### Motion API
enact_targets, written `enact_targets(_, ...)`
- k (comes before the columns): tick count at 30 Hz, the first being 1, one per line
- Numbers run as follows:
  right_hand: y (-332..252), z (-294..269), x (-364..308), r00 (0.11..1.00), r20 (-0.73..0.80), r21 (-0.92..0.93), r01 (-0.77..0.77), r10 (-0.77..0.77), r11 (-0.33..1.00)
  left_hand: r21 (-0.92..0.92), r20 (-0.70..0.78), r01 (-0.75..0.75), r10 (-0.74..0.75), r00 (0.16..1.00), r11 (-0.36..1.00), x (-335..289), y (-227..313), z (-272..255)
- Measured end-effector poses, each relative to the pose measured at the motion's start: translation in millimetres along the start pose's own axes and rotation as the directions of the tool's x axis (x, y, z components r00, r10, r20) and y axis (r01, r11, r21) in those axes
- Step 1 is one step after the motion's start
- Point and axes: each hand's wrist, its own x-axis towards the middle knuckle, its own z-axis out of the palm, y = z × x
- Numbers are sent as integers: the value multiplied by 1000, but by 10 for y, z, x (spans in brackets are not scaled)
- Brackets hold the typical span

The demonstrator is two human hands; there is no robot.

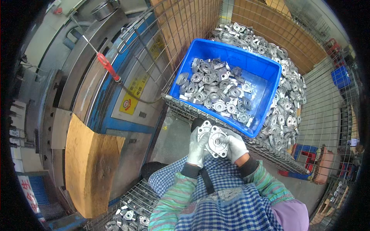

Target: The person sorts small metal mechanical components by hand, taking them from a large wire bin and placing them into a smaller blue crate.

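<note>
The left hand (197, 152), in a pale glove, is closed around one flanged metal piece (203, 130); the right hand (237, 147), gloved too, holds a second flanged piece (218, 144) by its right side; the two pieces overlap in view, just in front of the blue bin (263, 90). Many similar metal parts (210, 86) lie jumbled in that bin; a further heap (287, 111) lies beside it in the wire cage (278, 155).
</note>
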Motion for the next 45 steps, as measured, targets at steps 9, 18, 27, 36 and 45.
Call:
enact_targets(9,-33,-142,-101,987,-21,404,-139,161,904,-210,-17,19,-23,1000,977,-92,-77,-26)
enact_targets(18,-171,-28,-108,982,-35,315,-165,186,935,-41,-128,-32,27,991,999,66,-225,-83)
enact_targets(27,-131,-91,-116,988,-51,194,-131,143,972,0,-110,9,-9,994,1000,108,-278,-148)
enact_targets(36,-31,-319,-79,984,66,224,-177,166,958,-108,-83,-13,4,997,994,66,-237,-103)
enact_targets(45,8,-333,-139,946,299,394,-243,127,886,127,-111,-232,246,963,964,-102,-204,12)
